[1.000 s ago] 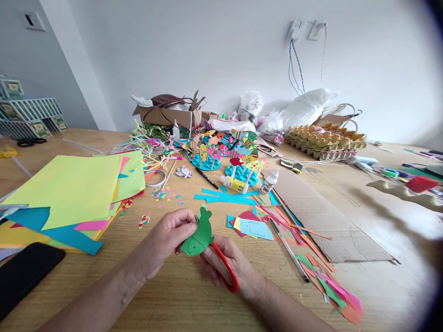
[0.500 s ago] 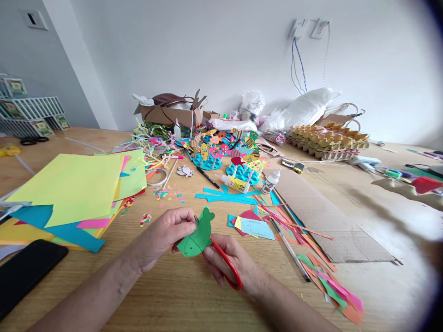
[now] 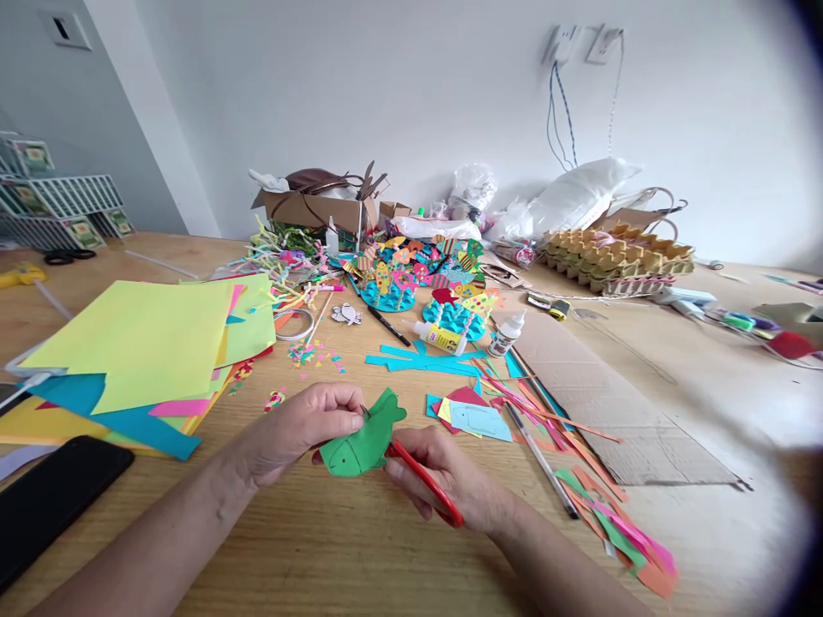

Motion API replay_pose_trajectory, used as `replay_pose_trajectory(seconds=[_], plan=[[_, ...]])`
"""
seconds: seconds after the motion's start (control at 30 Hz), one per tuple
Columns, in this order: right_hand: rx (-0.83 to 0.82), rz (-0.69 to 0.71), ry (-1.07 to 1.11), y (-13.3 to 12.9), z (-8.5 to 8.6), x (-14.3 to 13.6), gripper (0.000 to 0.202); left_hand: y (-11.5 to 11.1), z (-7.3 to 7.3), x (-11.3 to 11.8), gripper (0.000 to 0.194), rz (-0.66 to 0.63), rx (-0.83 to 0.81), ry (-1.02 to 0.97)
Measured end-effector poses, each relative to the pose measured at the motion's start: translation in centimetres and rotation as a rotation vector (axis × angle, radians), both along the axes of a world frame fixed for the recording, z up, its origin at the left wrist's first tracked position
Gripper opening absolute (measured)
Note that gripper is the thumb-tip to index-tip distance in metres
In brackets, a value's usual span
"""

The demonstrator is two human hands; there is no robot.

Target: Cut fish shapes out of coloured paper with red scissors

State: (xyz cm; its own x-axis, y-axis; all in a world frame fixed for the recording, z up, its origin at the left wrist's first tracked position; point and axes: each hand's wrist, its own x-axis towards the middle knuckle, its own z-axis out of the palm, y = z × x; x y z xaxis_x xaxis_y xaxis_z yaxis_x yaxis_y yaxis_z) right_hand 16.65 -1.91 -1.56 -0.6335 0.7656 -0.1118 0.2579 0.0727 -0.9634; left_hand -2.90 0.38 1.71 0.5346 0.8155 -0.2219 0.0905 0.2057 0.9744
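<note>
A green paper fish (image 3: 361,446) with a drawn eye and mouth is pinched by my left hand (image 3: 325,428) between thumb and fingers, above the wooden table. My right hand (image 3: 428,476) is closed around the red handles of a pair of scissors (image 3: 428,484). The blades are mostly hidden behind the fish, with a dark tip showing near my left thumb. Just beyond my right hand lie several coloured paper pieces, the top one a light blue piece (image 3: 479,420) with a fish outline drawn on it.
Yellow paper sheets (image 3: 141,334) and a black phone (image 3: 61,501) lie at left. Ahead are glue bottles (image 3: 507,334), blue paper strips (image 3: 417,360) and decorated fish models (image 3: 456,313). To the right are a pen (image 3: 543,463), paper scraps (image 3: 623,531), cardboard (image 3: 597,411) and stacked egg trays (image 3: 610,257).
The green fish has turned in my left hand, showing more of its body and tail. My right hand and the scissors have shifted slightly right and up.
</note>
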Motion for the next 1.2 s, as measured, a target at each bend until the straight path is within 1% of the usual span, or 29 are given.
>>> replay_pose_trajectory(seconds=[0.1, 0.2, 0.33, 0.43, 0.5, 0.57, 0.7, 0.8, 0.9, 1.0, 1.2], plan=[[0.057, 0.016, -0.044, 0.1, 0.3, 0.3, 0.04, 0.2, -0.1, -0.2, 0.018, -0.096, -0.025, 0.002], [0.089, 0.024, -0.061, 0.3, 0.5, 0.5, 0.038, 0.4, -0.3, -0.4, 0.019, -0.092, -0.029, -0.011], [0.044, -0.01, -0.035, 0.3, 0.4, 0.3, 0.039, 0.3, -0.3, -0.3, 0.016, -0.004, 0.004, -0.051], [-0.014, -0.1, 0.032, 0.2, 0.2, -0.1, 0.044, 0.1, -0.4, 0.3, 0.015, 0.087, 0.011, -0.124], [-0.044, -0.178, 0.103, 0.1, 0.1, -0.4, 0.047, -0.2, -0.7, 0.8, 0.014, 0.146, -0.017, -0.191], [-0.067, -0.228, 0.159, 0.0, 0.1, -0.7, 0.049, -0.4, -1.3, 1.4, 0.013, 0.192, -0.05, -0.272], [-0.086, -0.269, 0.189, -0.4, 0.0, -1.3, 0.05, -0.9, -2.2, 2.3, 0.013, 0.228, -0.115, -0.423], [-0.102, -0.291, 0.192, -0.7, -0.2, -1.6, 0.051, -1.1, -2.4, 2.8, 0.011, 0.244, -0.137, -0.484], [-0.113, -0.299, 0.193, -0.8, -0.7, -1.9, 0.051, -1.2, -2.3, 3.0, 0.011, 0.296, -0.134, -0.473], [-0.12, -0.284, 0.187, -0.8, -1.0, -2.1, 0.051, -1.3, -2.2, 3.0, 0.014, 0.34, -0.095, -0.412], [-0.111, -0.253, 0.152, -0.8, -0.7, -1.9, 0.052, -1.1, -1.9, 2.5, 0.014, 0.358, -0.002, -0.288]])
